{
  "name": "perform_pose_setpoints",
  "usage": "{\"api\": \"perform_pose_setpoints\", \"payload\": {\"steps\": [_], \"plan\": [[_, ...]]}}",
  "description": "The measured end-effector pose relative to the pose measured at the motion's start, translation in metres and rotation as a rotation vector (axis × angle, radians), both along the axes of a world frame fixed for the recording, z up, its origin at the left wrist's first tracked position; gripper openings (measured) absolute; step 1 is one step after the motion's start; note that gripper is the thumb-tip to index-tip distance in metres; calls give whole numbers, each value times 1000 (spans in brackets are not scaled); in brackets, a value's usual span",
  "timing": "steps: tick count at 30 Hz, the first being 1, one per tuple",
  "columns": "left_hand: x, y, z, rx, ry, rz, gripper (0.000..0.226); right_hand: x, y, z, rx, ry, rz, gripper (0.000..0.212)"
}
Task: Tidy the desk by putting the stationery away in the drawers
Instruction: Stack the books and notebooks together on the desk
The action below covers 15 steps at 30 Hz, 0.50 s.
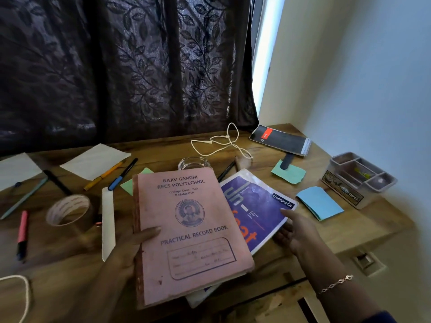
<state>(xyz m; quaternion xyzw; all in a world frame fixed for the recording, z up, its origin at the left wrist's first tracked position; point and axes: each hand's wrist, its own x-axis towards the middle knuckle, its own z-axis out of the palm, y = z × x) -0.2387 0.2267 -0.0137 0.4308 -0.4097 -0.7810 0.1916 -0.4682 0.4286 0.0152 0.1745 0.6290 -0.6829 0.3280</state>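
My left hand (137,248) grips the spine edge of a pink practical record book (191,234), held over the desk's front edge. Under it lies a purple notebook (254,206); my right hand (296,229) grips its right edge, thumb on the cover. Pens lie on the wooden desk (268,257) at the left: a yellow pen (102,176), a blue-capped pen (121,176), a black pen (57,183) and a pink marker (22,231). A tape roll (67,209) and a white ruler (108,222) sit left of the pink book.
Blue sticky notes (319,202) and green sticky notes (289,173) lie at the right, near a grey desk organiser (359,178). A black spiral notepad (279,139), a white cable (221,143), a glass dish (193,163) and loose paper sheets (95,160) lie further back. A dark curtain hangs behind.
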Motion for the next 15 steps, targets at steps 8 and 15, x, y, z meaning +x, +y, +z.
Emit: {"api": "perform_pose_setpoints", "payload": {"steps": [8,15], "plan": [[2,4,0,13,60,-30,48,-4,-9,-7,89,230,147,40],[15,-13,16,-54,225,-38,39,-26,-22,38,-37,551,81,24]]}}
